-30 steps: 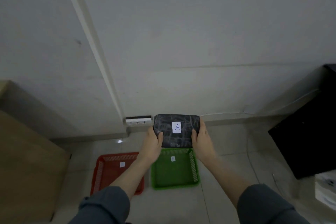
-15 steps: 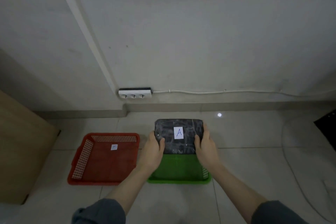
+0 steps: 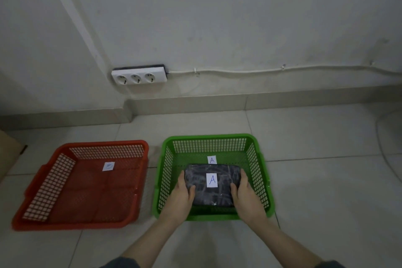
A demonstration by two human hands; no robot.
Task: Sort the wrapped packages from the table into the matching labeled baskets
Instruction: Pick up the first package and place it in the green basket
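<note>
Package [image 3: 212, 185] marked A, dark and wrapped, low inside green basket [image 3: 212, 141] at lower centre of frame, just below that basket's own A label [image 3: 212, 159]. Gripped at both short ends: left hand [image 3: 181, 200] clasping left end, right hand [image 3: 247, 199] clasping right end. Whether resting on basket floor or just above, impossible to tell. Matching letters, so placement all but done; only letting go left. Red basket [image 3: 87, 185] at lower left holding nothing but its own blurred label. No table or other packages in view, so remaining count unknown.
</note>
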